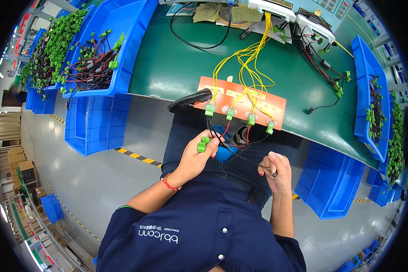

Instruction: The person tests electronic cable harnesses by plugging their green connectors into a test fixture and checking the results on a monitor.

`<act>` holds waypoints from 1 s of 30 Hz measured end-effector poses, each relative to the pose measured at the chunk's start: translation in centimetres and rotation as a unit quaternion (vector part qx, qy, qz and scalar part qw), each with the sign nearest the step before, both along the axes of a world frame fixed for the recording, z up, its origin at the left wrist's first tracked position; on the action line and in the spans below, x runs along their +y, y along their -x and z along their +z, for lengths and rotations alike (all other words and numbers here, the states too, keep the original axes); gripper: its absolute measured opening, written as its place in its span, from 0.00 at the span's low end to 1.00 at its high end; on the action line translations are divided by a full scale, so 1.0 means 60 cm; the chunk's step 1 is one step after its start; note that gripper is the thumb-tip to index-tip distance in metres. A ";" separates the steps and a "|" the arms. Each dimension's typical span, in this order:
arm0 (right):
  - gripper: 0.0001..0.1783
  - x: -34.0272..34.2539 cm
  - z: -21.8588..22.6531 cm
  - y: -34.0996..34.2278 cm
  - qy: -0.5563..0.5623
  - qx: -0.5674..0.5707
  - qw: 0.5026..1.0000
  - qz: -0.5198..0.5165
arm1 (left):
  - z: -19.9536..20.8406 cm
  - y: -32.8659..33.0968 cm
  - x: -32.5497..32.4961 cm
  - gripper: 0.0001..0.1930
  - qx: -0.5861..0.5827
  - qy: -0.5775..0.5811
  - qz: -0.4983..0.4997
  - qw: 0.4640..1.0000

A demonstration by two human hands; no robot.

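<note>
My left hand [192,157] is closed around a wire lead, with green terminal connectors [203,144] showing between its fingers. My right hand [279,171] pinches the black cable [244,159] near its dark end; the cable stretches between both hands, below the table's front edge. Just beyond them, an orange board [278,105] lies at that edge. Several green connectors sit along its front side, among them one green connector [210,110] at its left. Yellow wires [242,56] run into them from behind, and black and red leads come out toward me.
The green table [163,59] carries a white device [276,8] at the back. A blue bin [133,59] with wired connectors stands left, another blue bin [365,104] right. Loose wire leads [325,72] lie at the right. A black strap-like piece [188,99] overhangs the front edge.
</note>
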State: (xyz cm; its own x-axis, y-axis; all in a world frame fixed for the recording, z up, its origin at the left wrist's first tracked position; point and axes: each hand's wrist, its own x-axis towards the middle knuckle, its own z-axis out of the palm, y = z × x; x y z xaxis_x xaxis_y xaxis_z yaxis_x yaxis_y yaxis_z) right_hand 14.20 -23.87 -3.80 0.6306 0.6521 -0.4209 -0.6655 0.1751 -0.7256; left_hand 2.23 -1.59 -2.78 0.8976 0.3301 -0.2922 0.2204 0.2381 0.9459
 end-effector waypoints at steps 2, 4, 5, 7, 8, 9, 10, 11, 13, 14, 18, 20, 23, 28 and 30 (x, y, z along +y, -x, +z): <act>0.25 0.004 0.000 0.000 0.005 -0.003 1.000 -0.004 | 0.001 0.000 0.000 0.11 0.000 0.002 0.001 1.000; 0.25 0.008 0.001 0.002 0.010 -0.006 1.000 -0.009 | 0.001 0.000 0.000 0.11 0.000 0.003 0.002 1.000; 0.25 0.011 0.002 0.003 0.022 -0.016 0.999 -0.017 | 0.000 0.000 0.000 0.11 0.000 0.004 0.001 1.000; 0.25 0.013 0.000 0.003 0.034 -0.027 0.999 -0.023 | 0.000 0.001 0.000 0.11 -0.001 0.004 0.001 1.000; 0.25 0.014 -0.002 0.004 0.036 -0.031 0.998 -0.030 | 0.000 0.001 0.000 0.11 -0.001 0.004 -0.001 1.000; 0.25 0.015 -0.003 0.004 0.038 -0.036 0.998 -0.037 | 0.001 0.002 0.000 0.11 -0.001 0.005 -0.002 1.000; 0.25 0.016 -0.003 0.005 0.038 -0.036 0.998 -0.037 | 0.002 0.002 0.001 0.11 -0.001 0.005 -0.002 1.000; 0.26 0.018 -0.003 0.005 0.049 -0.044 0.997 -0.043 | 0.002 0.003 0.001 0.11 0.001 0.008 -0.003 1.000; 0.26 0.022 -0.003 0.005 0.059 -0.052 0.996 -0.048 | 0.002 0.004 0.000 0.11 0.003 0.012 -0.004 1.000; 0.25 0.024 -0.004 0.005 0.059 -0.063 0.995 -0.048 | 0.001 0.004 0.000 0.11 0.002 0.014 -0.003 1.000; 0.19 0.042 -0.004 0.007 0.069 -0.099 0.989 -0.090 | 0.001 0.004 0.000 0.11 0.001 0.017 -0.002 1.000; 0.15 0.055 0.007 0.006 0.067 -0.100 0.988 -0.093 | 0.002 0.003 0.000 0.11 0.001 0.019 -0.002 1.000; 0.13 0.074 0.027 0.007 0.071 -0.116 0.988 -0.078 | 0.000 0.003 0.000 0.11 0.000 0.019 -0.001 1.000; 0.15 0.081 0.029 0.006 0.049 -0.136 0.988 -0.055 | 0.016 0.000 0.001 0.11 0.027 0.028 0.001 0.999; 0.18 0.083 0.033 0.006 0.043 -0.141 0.988 -0.054 | 0.014 0.000 0.001 0.11 0.029 0.033 0.000 0.999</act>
